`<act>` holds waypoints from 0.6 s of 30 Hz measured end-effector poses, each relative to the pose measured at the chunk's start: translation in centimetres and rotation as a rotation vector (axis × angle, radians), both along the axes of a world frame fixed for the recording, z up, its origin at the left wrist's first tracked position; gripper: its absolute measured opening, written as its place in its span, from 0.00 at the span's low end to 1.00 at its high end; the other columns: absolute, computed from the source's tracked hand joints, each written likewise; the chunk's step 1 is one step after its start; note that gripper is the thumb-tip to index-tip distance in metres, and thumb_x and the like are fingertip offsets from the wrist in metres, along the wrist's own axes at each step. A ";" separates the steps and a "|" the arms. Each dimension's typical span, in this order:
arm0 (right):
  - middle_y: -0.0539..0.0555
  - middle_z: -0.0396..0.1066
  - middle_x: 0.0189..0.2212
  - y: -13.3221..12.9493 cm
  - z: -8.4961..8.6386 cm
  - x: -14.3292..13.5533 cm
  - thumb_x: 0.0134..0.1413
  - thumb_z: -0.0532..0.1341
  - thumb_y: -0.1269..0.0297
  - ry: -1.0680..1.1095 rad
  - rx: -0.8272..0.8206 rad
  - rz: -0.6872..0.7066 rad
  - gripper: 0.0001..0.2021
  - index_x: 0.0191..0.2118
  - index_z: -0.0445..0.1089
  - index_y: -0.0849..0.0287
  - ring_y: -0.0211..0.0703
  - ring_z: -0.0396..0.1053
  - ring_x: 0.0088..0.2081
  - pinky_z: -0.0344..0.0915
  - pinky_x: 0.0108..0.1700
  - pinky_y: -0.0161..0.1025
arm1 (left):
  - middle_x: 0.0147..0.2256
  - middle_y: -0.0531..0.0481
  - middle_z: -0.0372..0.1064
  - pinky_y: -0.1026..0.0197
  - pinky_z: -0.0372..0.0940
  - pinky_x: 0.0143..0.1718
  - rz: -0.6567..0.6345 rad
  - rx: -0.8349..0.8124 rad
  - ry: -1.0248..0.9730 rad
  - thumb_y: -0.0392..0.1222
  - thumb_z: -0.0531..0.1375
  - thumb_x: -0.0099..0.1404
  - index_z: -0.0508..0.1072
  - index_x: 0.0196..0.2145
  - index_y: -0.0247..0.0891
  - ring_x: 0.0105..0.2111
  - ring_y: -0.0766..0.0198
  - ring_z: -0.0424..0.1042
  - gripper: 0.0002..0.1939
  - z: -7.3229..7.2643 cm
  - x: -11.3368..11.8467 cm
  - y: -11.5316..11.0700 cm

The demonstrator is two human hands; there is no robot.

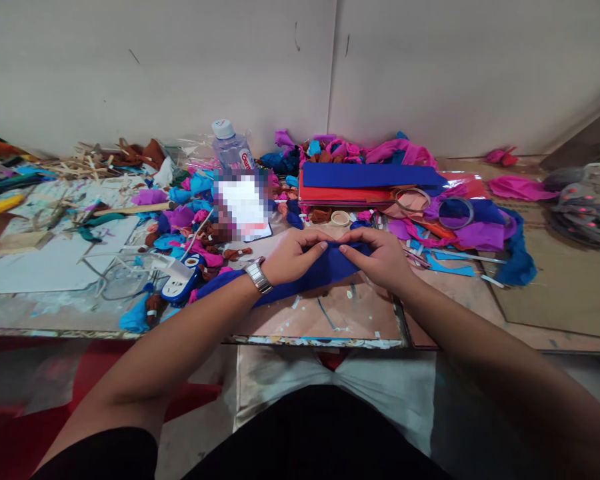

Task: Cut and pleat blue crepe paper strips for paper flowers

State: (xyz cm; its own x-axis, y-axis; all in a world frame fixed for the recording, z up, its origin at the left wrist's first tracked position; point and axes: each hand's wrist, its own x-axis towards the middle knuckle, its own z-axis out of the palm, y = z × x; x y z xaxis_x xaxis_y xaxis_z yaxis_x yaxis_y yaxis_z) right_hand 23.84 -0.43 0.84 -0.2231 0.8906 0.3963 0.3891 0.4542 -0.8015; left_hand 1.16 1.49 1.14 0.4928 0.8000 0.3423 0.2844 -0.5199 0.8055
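A long dark blue strip [305,279] of thin, soft-looking material lies slantwise over the near part of the table. My left hand [295,255], with a metal watch on its wrist, pinches the strip's upper edge between thumb and fingers. Close beside it, my right hand [375,257] pinches the same edge near the strip's right end. The fingertips of the two hands nearly meet. Behind them, a flat blue strip [370,175] rests on a stack of red sheets [345,195].
A bottle [233,150] and a blurred phone [245,207] stand behind my left hand. Left are a power strip [183,280], a cable and colourful scraps. Tape rings [455,212] and purple pieces lie right. The table's front edge [320,341] runs near my body.
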 end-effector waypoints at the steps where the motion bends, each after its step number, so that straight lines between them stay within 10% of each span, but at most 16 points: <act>1: 0.53 0.81 0.35 0.0 0.0 0.0 0.57 0.68 0.63 0.001 0.003 0.004 0.06 0.40 0.80 0.57 0.46 0.77 0.37 0.70 0.42 0.41 | 0.42 0.46 0.82 0.58 0.69 0.45 -0.002 0.010 0.010 0.42 0.58 0.72 0.82 0.45 0.37 0.40 0.59 0.78 0.14 0.0 -0.1 0.0; 18: 0.53 0.80 0.33 0.6 0.1 0.2 0.53 0.69 0.59 0.124 -0.144 -0.075 0.11 0.39 0.81 0.59 0.43 0.73 0.32 0.67 0.36 0.38 | 0.37 0.48 0.78 0.60 0.64 0.39 0.063 0.046 0.144 0.45 0.58 0.71 0.78 0.42 0.36 0.35 0.62 0.73 0.13 0.0 -0.5 0.2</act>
